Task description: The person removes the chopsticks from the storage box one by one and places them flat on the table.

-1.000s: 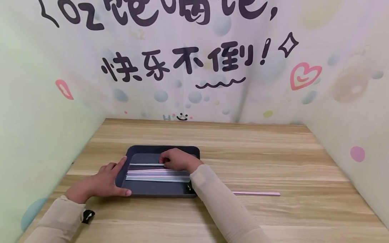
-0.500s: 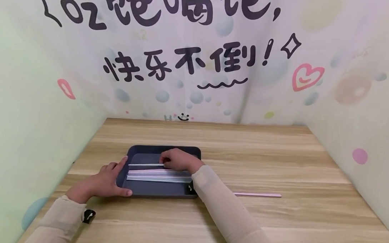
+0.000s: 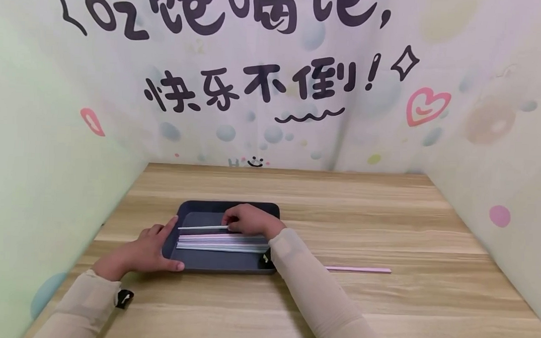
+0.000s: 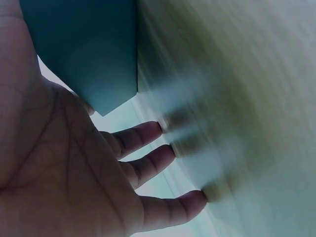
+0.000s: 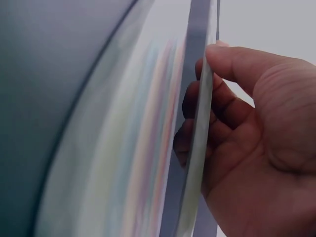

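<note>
Barely a change this last sec: pale stick (image 3: pixel 201 228) is tilted a touch more, behind the stick row (image 3: pixel 218 244) in the tray (image 3: pixel 200 261); floor contact can't be told. It's pinched btwn thumb & curled fingers by the R hand (image 3: pixel 253 221), so prob. placement's unfinished. Tray's L side is touched by the L hand (image 3: pixel 148 252), spread wide, nothing gripped. Pink stick (image 3: pixel 361 269) is left outside, on the table (image 3: pixel 427 299).

Left forearm (image 3: pixel 75 304) angled in from the lower left; I had the left hand (image 3: pixel 144 251) spread, thumb wide of the forefinger, three fingers (image 4: pixel 157 160) extended past the palm. Right forearm (image 3: pixel 320 292) slanted inward, right hand (image 3: pixel 253 220) farther forward, thumb (image 5: pixel 239 60) pinching against curled fingers
</note>
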A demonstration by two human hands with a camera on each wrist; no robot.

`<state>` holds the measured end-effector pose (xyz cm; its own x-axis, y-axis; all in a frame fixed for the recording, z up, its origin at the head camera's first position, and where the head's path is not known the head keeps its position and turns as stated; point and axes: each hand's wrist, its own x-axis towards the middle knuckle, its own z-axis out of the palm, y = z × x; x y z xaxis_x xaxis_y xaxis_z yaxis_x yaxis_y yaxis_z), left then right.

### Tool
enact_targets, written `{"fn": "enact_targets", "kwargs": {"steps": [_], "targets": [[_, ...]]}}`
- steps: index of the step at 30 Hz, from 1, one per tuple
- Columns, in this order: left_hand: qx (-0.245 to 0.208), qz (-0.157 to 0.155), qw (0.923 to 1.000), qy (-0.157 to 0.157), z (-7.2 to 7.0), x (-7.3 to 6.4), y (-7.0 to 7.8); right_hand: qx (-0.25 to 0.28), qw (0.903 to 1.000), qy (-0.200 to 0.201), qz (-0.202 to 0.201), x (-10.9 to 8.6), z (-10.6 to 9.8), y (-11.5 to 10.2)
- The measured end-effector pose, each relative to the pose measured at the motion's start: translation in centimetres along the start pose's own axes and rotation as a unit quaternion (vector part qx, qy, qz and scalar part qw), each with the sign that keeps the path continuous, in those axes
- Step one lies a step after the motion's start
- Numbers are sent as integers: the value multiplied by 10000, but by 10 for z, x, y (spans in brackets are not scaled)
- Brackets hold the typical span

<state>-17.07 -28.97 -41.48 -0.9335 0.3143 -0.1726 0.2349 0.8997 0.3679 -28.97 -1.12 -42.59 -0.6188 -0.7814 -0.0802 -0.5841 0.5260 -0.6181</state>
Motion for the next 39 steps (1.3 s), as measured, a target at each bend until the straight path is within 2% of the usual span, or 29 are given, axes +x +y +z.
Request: {"fn": "enact_targets", "kwargs": {"steps": [10, 17, 22, 26, 39], "targets": [[-3, 5, 10000, -56, -2, 0, 2, 148, 9993, -224, -267, -1, -10, -8], [-31, -332, 9990, -294, -1, 4, 1, 62, 9994, -146, -297, -4, -20, -15], [-40, -279, 9992, -288, -1, 2, 1, -19, 9988, -196, -458, -11, -30, -24], [-20, -118, 9998, -175, -2, 0, 1, -80, 9987, -200, -459, -19, -37, -27], [64, -52, 9999, -85, -1, -2, 3, -272, 9995, -14, -182, -66, -56, -12]]}}
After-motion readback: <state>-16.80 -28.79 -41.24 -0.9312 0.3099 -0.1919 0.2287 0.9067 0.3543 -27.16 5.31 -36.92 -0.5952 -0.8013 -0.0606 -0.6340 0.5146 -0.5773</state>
